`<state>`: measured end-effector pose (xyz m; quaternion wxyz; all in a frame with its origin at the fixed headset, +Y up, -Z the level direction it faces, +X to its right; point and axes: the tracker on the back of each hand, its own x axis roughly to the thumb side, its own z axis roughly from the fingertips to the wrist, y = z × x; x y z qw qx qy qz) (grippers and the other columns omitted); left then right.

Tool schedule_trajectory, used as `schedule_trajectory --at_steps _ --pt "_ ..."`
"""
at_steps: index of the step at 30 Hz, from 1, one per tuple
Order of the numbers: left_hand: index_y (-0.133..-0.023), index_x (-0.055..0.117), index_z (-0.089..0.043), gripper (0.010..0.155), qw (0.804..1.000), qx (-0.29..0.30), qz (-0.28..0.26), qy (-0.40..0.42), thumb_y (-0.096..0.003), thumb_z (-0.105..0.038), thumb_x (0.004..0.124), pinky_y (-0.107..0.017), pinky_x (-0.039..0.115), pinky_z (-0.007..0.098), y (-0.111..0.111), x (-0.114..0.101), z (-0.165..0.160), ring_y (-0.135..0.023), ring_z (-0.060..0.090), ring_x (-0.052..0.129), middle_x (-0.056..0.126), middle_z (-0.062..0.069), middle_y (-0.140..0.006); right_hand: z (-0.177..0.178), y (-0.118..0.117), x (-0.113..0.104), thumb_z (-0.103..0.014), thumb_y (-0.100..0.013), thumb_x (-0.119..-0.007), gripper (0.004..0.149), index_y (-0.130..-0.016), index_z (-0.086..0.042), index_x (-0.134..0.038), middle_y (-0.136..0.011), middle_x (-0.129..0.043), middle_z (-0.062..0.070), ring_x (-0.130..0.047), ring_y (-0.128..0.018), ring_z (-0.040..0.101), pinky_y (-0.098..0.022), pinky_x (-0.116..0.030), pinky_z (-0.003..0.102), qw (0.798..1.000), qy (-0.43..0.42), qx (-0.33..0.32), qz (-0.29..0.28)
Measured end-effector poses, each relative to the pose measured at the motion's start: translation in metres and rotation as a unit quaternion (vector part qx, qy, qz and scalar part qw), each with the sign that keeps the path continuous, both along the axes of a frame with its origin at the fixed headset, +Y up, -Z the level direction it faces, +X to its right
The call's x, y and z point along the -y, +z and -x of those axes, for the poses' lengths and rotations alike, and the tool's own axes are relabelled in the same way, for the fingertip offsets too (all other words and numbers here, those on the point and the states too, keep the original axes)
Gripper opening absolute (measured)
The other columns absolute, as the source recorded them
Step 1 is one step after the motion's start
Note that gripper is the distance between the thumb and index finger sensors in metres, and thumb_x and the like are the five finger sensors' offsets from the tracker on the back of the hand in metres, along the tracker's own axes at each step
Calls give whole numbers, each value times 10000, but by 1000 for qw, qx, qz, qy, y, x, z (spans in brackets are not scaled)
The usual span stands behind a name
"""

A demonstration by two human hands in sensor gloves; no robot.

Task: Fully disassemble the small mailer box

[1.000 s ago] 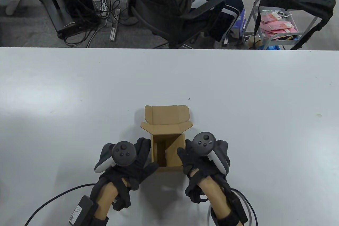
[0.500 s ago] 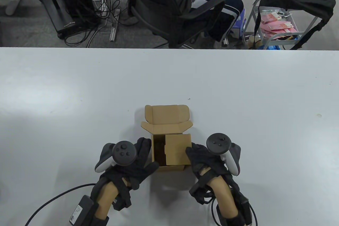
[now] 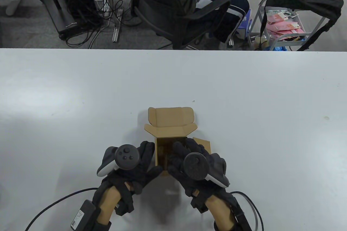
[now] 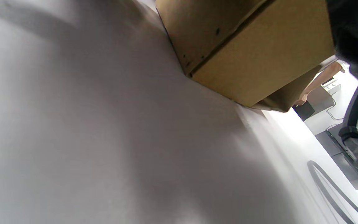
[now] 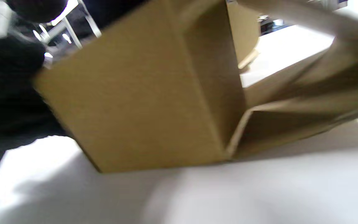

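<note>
The small brown mailer box (image 3: 170, 140) stands on the white table (image 3: 244, 93) near the front edge, its lid (image 3: 171, 117) open and leaning away from me. Its right side panel (image 3: 203, 143) lies folded out on the table. My left hand (image 3: 151, 158) grips the box's left wall, thumb at the near corner. My right hand (image 3: 184, 149) is over the box's right half with its fingers reaching into the opening; what they touch is hidden. The left wrist view shows the box's outside (image 4: 253, 56). The right wrist view shows the near wall (image 5: 141, 109) and the folded-out panel (image 5: 306, 124).
Cables run from both wrists off the table's front edge (image 3: 54, 201). Beyond the far edge sit a person in an office chair (image 3: 189, 11) and a cart (image 3: 287, 25) with a black bag.
My right hand pulled the box's right side panel outward and down onto the table, then moved back left over the box with fingers into the opening. My left hand has not moved.
</note>
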<state>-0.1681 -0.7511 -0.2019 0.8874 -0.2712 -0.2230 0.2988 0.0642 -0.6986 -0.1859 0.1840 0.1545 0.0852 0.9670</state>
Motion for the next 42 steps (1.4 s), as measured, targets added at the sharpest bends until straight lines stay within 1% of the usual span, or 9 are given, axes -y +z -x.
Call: schedule_trajectory --at_steps 4,8,12,17,20,25,29,36,42 --pt "-1052 15 -183 971 1000 2 0 -3 -436 -767 488 -775 250 609 0 0 -2 -1068 423 139 -21 118 -1121 -26 -5 -2 -565 -376 -642 641 -889 -201 -764 -1053 -653 34 -387 -1075 265 -739 -410 611 997 -47 67 1" --pt "-1053 17 -182 972 1000 1 1 -2 -436 -767 489 -775 249 609 0 0 -2 -1068 424 139 -21 119 -1121 -52 -9 -2 -556 -378 -647 647 -892 -179 -757 -1050 -638 33 -340 -1078 184 -749 -378 601 990 -84 107 32" --pt "-1053 18 -180 973 1000 -1 1 -2 -436 -767 488 -775 246 608 0 0 -2 -1068 424 140 -18 120 -1122 -76 -10 0 -553 -379 -648 663 -909 -165 -739 -1059 -623 93 -334 -1076 287 -750 -355 615 981 -80 172 35" --pt "-1053 19 -179 973 1000 -1 2 -4 -435 -768 486 -773 248 612 0 0 -3 -1068 427 142 -17 121 -1122 -96 -21 32 -555 -374 -643 668 -938 -199 -684 -1096 -531 32 -276 -1093 246 -743 -178 708 963 -64 219 147" --pt "-1053 18 -179 974 1000 0 2 -7 -435 -768 487 -771 243 616 1 0 -3 -1068 428 142 -18 120 -1123 -102 -24 45 -553 -376 -636 651 -938 -226 -661 -1105 -438 -31 -259 -1083 265 -759 -173 662 951 -74 227 197" --pt "-1053 16 -180 973 1000 -1 2 -8 -435 -768 482 -767 235 621 1 0 -5 -1070 428 145 -17 120 -1124 -97 -23 35 -588 -346 -675 689 -938 -236 -686 -1102 -522 10 -374 -1071 320 -761 -221 664 959 -29 243 142" --pt "-1054 18 -181 971 1000 0 1 -8 -436 -768 483 -766 236 622 1 0 -5 -1069 428 148 -15 119 -1125 -80 -25 27 -624 -322 -683 718 -965 -306 -651 -1140 -475 -23 -290 -1095 344 -770 -102 658 966 30 243 88" --pt "-1058 25 -191 961 1000 9 5 -7 -443 -763 492 -764 230 635 0 0 -6 -1073 425 152 -9 112 -1130 -67 -52 37 -639 -328 -631 705 -955 -318 -658 -1144 -443 -48 -256 -1103 316 -776 -87 644 950 48 293 94" --pt "-1057 19 -192 965 1000 8 3 -11 -438 -769 483 -767 226 629 1 1 -6 -1072 426 149 -13 113 -1129 -66 -46 32 -637 -337 -623 698 -956 -316 -648 -1144 -418 -47 -243 -1097 319 -770 -103 645 953 48 291 69"
